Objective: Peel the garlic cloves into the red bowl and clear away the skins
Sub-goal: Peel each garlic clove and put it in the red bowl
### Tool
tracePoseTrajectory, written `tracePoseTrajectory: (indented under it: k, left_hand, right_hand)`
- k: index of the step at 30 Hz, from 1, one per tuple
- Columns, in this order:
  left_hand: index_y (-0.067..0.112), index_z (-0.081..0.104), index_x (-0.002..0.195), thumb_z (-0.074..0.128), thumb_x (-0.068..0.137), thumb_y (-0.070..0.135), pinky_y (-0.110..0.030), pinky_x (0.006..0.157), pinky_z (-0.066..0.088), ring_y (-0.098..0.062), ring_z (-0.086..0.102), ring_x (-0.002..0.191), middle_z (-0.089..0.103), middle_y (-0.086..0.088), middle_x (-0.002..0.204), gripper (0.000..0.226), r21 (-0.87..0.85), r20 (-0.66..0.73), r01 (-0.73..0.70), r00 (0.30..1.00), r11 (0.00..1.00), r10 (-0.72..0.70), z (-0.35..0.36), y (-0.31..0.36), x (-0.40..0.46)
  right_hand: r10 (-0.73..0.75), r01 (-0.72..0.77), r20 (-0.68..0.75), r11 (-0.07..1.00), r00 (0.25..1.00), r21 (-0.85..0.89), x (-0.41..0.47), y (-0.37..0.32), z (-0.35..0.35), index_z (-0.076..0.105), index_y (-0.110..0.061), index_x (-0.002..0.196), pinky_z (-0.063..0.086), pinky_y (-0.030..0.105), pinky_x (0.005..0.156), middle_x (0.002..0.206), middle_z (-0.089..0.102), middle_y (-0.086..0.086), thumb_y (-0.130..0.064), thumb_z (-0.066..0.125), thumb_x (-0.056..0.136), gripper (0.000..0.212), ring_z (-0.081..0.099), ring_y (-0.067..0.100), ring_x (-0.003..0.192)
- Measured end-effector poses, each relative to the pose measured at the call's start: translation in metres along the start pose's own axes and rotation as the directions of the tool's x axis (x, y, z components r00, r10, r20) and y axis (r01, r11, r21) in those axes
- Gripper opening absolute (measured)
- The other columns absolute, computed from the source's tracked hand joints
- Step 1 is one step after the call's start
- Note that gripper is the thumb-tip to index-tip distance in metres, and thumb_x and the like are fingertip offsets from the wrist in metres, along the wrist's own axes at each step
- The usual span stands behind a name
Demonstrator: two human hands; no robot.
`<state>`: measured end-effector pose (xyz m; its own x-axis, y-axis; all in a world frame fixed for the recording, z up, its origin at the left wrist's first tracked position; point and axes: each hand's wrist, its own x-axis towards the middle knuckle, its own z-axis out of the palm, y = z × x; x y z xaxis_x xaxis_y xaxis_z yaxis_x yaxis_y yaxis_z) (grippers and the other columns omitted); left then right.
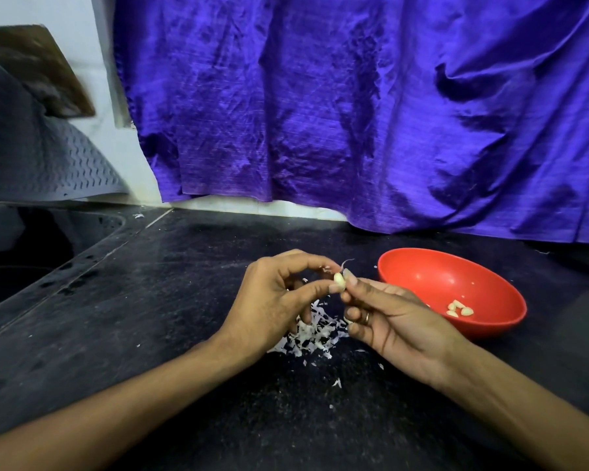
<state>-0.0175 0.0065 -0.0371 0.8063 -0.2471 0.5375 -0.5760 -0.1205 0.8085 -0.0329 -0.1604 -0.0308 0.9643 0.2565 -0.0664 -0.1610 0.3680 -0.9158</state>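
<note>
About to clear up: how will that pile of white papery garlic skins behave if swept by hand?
The pile of white papery garlic skins looks thin and flaky, so probably very light and apt to scatter. Stray flakes already dot the black stone counter, so some will likely cling behind.

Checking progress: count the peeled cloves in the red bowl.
About 4: clustered on the floor of the red bowl at its near right side. The right hand covers the bowl's left edge, so more may be hidden.

A creased purple cloth (354, 107) is hanging behind the dark speckled surface (170, 300) — covering most of the wall. A grey patterned mat (48, 164) is leaning at the left — against white wall (79, 35).
</note>
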Motion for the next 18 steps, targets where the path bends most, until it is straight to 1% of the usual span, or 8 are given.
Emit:
tracePoseTrajectory:
  k: [3,5,7,10,13,18]
  left_hand:
    - [0.018,0.074,0.092,0.075,0.078,0.019,-0.024,0.038,0.044,-0.007,0.053,0.040,0.067,0.014,0.065,0.014,0.021,-0.014,0.022,1.000,1.000,-0.021,0.0011,0.0010,-0.0007]
    - [0.016,0.073,0.091,0.076,0.077,0.020,-0.023,0.038,0.044,-0.007,0.052,0.039,0.065,0.015,0.058,0.015,0.013,-0.028,0.035,0.999,0.999,-0.034,0.0014,0.0016,-0.0007]
    - [0.014,0.073,0.089,0.076,0.073,0.025,-0.023,0.038,0.043,-0.009,0.052,0.039,0.064,0.012,0.053,0.020,-0.018,-0.059,0.052,0.997,0.998,-0.053,0.0014,0.0026,-0.0004]
    - [0.012,0.074,0.086,0.076,0.069,0.028,-0.022,0.037,0.042,-0.009,0.051,0.038,0.063,0.010,0.051,0.023,-0.041,-0.084,0.062,0.994,0.997,-0.065,0.0006,0.0046,-0.0007]
    - [0.013,0.075,0.083,0.077,0.068,0.028,-0.022,0.037,0.043,-0.010,0.051,0.037,0.064,0.012,0.053,0.021,-0.035,-0.102,0.039,0.994,0.999,-0.043,0.0000,0.0059,-0.0022]
    - [0.015,0.076,0.078,0.078,0.066,0.031,-0.021,0.038,0.042,-0.010,0.050,0.036,0.068,0.010,0.059,0.019,-0.013,-0.149,0.007,0.989,1.000,-0.009,0.0005,0.0058,-0.0032]
  right_hand:
    - [-0.014,0.013,-0.012,0.999,1.000,-0.043,0.0000,0.0005,-0.0009,0.068,-0.004,0.085,0.049,0.018,0.044,0.067,0.059,0.000,-0.019,0.065,0.075,0.019,0.052,0.004,0.050]
    - [-0.021,0.020,-0.006,0.998,1.000,-0.057,-0.0005,0.0000,-0.0011,0.068,-0.003,0.086,0.050,0.018,0.044,0.068,0.061,0.001,-0.019,0.066,0.075,0.020,0.053,0.005,0.051]
    - [-0.023,0.023,0.003,0.997,1.000,-0.071,-0.0010,-0.0006,-0.0009,0.067,-0.003,0.087,0.050,0.018,0.044,0.069,0.061,0.001,-0.020,0.065,0.076,0.020,0.054,0.005,0.051]
    - [-0.016,0.017,0.016,0.997,1.000,-0.070,-0.0012,-0.0005,-0.0001,0.066,-0.003,0.088,0.050,0.018,0.044,0.068,0.061,0.000,-0.019,0.063,0.078,0.020,0.053,0.004,0.051]
    - [-0.004,0.005,0.029,0.998,1.000,-0.064,-0.0016,-0.0003,0.0003,0.067,-0.003,0.087,0.050,0.018,0.045,0.067,0.061,0.000,-0.019,0.062,0.078,0.018,0.053,0.005,0.050]
    - [0.007,-0.005,0.037,0.998,0.999,-0.065,-0.0010,-0.0003,-0.0007,0.068,-0.001,0.088,0.051,0.018,0.045,0.066,0.061,0.001,-0.018,0.063,0.076,0.021,0.054,0.005,0.050]
